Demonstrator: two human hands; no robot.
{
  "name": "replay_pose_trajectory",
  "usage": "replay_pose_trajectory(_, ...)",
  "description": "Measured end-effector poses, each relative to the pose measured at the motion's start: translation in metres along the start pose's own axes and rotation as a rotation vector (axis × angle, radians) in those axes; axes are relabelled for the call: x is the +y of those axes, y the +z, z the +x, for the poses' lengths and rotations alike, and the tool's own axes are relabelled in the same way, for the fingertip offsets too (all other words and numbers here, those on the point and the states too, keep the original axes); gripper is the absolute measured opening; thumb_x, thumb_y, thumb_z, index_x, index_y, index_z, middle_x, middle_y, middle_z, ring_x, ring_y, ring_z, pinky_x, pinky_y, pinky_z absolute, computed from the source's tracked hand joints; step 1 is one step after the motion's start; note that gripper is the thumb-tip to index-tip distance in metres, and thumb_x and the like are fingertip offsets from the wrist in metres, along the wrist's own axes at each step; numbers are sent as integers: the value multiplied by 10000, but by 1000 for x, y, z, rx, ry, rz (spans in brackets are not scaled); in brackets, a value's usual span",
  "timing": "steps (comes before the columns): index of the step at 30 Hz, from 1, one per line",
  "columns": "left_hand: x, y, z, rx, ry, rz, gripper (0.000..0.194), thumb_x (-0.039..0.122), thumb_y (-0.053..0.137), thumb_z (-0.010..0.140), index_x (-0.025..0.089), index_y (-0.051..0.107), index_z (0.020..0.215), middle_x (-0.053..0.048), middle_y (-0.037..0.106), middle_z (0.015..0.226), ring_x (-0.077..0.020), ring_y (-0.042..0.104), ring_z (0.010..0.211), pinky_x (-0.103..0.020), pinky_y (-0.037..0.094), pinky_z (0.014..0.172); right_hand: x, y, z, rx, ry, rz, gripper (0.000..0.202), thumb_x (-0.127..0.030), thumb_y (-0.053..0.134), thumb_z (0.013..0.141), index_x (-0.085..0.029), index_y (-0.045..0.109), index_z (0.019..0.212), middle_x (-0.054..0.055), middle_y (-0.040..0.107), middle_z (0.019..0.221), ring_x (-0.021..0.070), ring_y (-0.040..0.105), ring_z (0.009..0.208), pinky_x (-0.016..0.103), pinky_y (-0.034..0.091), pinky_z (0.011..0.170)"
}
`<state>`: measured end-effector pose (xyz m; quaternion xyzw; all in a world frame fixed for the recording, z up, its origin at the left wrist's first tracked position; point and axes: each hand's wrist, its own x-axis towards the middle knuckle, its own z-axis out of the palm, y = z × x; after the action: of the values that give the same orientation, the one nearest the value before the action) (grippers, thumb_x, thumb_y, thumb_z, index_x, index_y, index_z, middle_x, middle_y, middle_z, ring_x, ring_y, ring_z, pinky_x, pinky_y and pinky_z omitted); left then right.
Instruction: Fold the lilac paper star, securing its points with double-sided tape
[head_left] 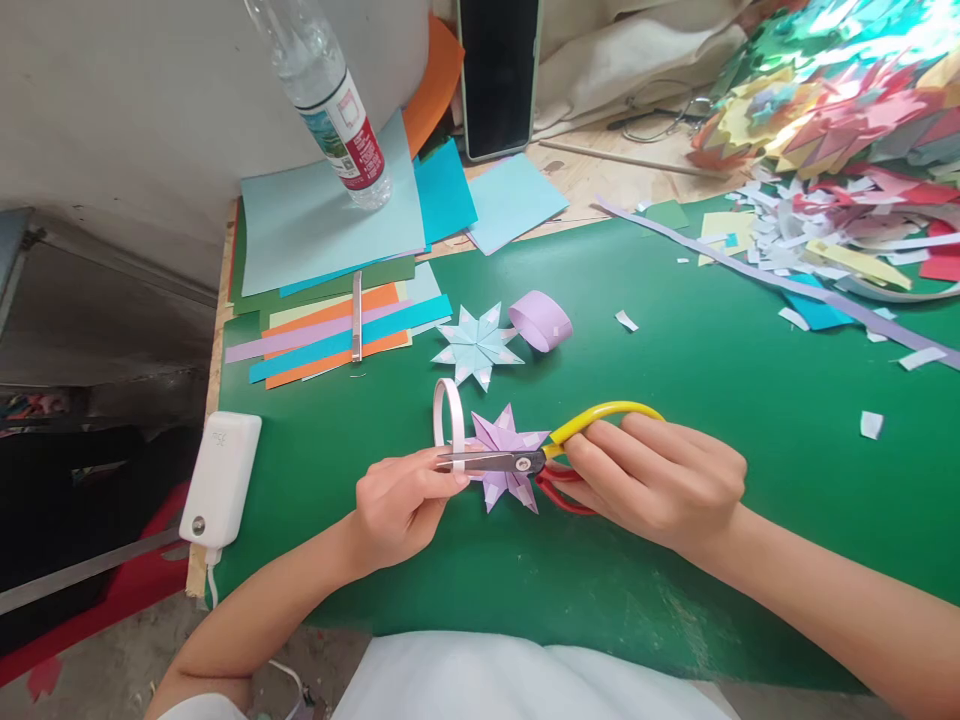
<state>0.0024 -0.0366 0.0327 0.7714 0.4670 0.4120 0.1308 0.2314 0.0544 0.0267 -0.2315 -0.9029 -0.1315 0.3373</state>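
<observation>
My right hand (660,480) grips the scissors (517,461), which have one yellow and one red handle. Their blades point left and reach the fingertips of my left hand (405,505). Those fingers are pinched on a thin white ring that looks like a roll of tape (457,425), with the blades crossing its lower edge. Under the scissors lies a purple folded-paper star (504,432) with small white patches on its points, partly covered. Just beyond it are a light blue paper star (480,346) and a curled purple paper strip (541,320).
A water bottle (341,135) stands on stacked coloured sheets (285,225) at the back left. Nearby lie paper strips (330,335) with a metal clip-like piece (357,318). A phone (499,80) leans behind. Left is a white power bank (221,480); paper scraps (817,225) heap at right.
</observation>
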Motion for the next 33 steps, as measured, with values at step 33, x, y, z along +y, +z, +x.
replay_pose_trajectory(33,-91,-38,1,-40,-241,833,285,137,422,950,172,683,1060,-103,738,1061,-230,663,1111,-322,520,908,63,20,-15,-471,793,-234,411,-479,486,851,-157,571,1090,100,696,936,255,625,836,290,293,519)
